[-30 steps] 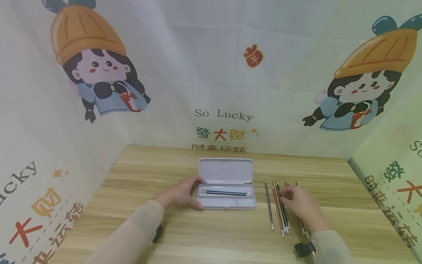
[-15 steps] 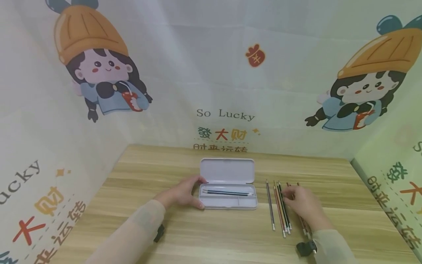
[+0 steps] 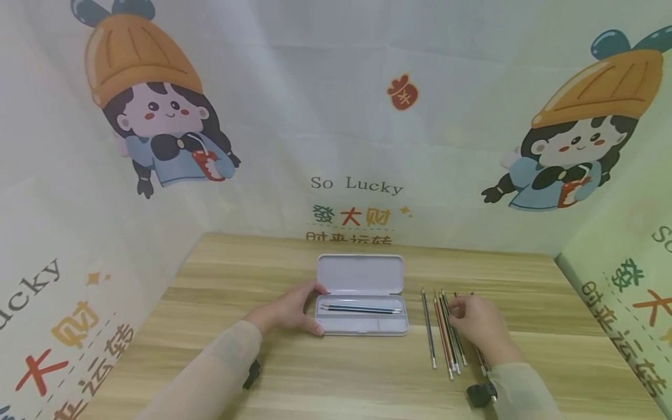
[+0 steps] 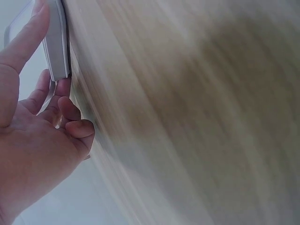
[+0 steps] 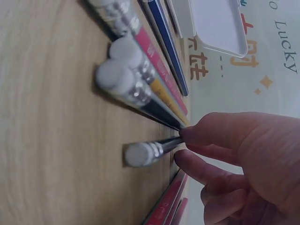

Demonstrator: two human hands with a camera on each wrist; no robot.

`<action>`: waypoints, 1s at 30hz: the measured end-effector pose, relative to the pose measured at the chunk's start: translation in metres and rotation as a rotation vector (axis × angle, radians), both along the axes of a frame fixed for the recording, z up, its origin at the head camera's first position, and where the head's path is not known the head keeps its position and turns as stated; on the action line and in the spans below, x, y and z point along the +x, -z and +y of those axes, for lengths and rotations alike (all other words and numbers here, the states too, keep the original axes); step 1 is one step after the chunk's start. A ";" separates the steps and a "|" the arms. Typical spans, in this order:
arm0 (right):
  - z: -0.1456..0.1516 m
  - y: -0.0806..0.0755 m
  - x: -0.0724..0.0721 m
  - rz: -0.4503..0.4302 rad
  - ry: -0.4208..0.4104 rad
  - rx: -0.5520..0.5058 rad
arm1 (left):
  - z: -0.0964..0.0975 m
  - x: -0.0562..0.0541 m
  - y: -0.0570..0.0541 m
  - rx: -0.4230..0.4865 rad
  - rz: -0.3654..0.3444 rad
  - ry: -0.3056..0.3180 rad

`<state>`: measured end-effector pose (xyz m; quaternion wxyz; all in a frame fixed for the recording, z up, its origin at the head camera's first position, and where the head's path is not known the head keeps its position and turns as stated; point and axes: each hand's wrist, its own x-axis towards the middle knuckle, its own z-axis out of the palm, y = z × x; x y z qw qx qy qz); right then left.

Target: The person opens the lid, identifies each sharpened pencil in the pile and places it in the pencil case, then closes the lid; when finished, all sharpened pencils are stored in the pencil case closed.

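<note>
Pale wood worktop carries an open pencil case, steadied at its end by the left hand gripping its edge, while the right hand pinches one pencil from the row of pencils beside the case.

I see the white pencil case lying open, two dark pencils inside; right of the case, a row of pencils lies flat, erasers nearest me.
</note>
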<state>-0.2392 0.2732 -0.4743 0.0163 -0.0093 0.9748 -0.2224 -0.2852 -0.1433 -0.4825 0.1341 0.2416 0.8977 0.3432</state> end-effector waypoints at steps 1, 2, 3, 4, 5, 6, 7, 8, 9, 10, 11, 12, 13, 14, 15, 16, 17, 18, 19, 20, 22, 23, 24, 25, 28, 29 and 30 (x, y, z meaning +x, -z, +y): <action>-0.001 0.001 0.000 0.006 -0.001 0.003 | 0.000 0.000 0.000 0.000 0.000 -0.001; -0.001 0.001 -0.001 0.011 -0.001 0.007 | -0.001 0.000 0.000 -0.002 0.001 -0.002; -0.002 0.001 -0.001 0.013 -0.002 0.009 | -0.001 0.001 0.000 -0.004 -0.001 -0.002; -0.002 0.002 0.000 0.021 0.001 0.011 | -0.002 0.001 0.000 -0.005 -0.001 -0.002; -0.003 0.002 0.000 0.027 0.003 0.007 | -0.002 0.001 0.000 -0.005 -0.004 -0.003; -0.003 0.002 0.000 0.033 0.006 0.004 | -0.002 0.001 0.000 -0.005 -0.005 -0.004; -0.003 0.003 0.000 0.036 0.010 -0.003 | -0.002 0.001 0.000 -0.004 -0.006 -0.003; -0.003 0.003 0.000 0.033 0.022 -0.017 | -0.002 0.001 0.001 -0.005 -0.007 -0.003; -0.003 0.003 0.000 0.027 0.035 -0.035 | -0.002 0.001 0.001 -0.004 -0.006 -0.004; -0.003 0.003 0.000 0.024 0.050 -0.053 | -0.002 0.000 0.002 -0.003 -0.006 -0.004; -0.003 0.004 -0.001 0.016 0.064 -0.074 | -0.002 0.000 0.002 -0.002 -0.005 -0.005; -0.003 0.004 -0.001 0.011 0.076 -0.093 | -0.002 -0.001 0.003 -0.003 -0.003 -0.006; -0.003 0.003 -0.001 0.007 0.089 -0.111 | -0.002 -0.001 0.003 -0.004 -0.002 -0.007; -0.003 0.003 -0.001 0.003 0.099 -0.129 | -0.002 -0.001 0.004 -0.004 0.000 -0.008; -0.003 0.003 -0.001 0.002 0.103 -0.143 | -0.002 -0.001 0.004 -0.004 0.002 -0.008; -0.003 0.003 -0.001 0.004 0.104 -0.151 | -0.002 -0.001 0.004 -0.005 0.002 -0.009; -0.003 0.003 0.000 0.005 0.103 -0.158 | -0.002 -0.001 0.004 -0.006 0.003 -0.008; -0.003 0.002 0.001 0.006 0.102 -0.162 | -0.002 -0.001 0.004 -0.008 0.003 -0.008; -0.002 0.001 0.002 0.005 0.102 -0.163 | -0.002 -0.001 0.004 -0.009 0.001 -0.008; -0.002 0.000 0.003 0.005 0.100 -0.162 | -0.002 -0.001 0.004 -0.011 -0.001 -0.009; -0.003 -0.001 0.004 0.010 0.101 -0.145 | -0.003 -0.001 0.004 -0.011 -0.005 -0.012; -0.004 -0.002 0.005 0.016 0.100 -0.139 | -0.003 -0.001 0.004 -0.011 -0.006 -0.013; -0.005 -0.003 0.005 0.024 0.100 -0.131 | -0.003 -0.001 0.004 -0.010 -0.006 -0.014; -0.005 -0.004 0.005 0.031 0.101 -0.123 | -0.003 -0.001 0.004 -0.007 -0.006 -0.014; -0.009 -0.007 0.006 0.047 0.093 -0.103 | -0.003 -0.001 0.004 -0.002 0.003 -0.008; -0.010 -0.009 0.006 0.053 0.083 -0.095 | -0.003 -0.001 0.004 -0.002 0.006 -0.005; -0.011 -0.010 0.006 0.056 0.073 -0.086 | -0.003 -0.001 0.004 -0.001 0.008 -0.003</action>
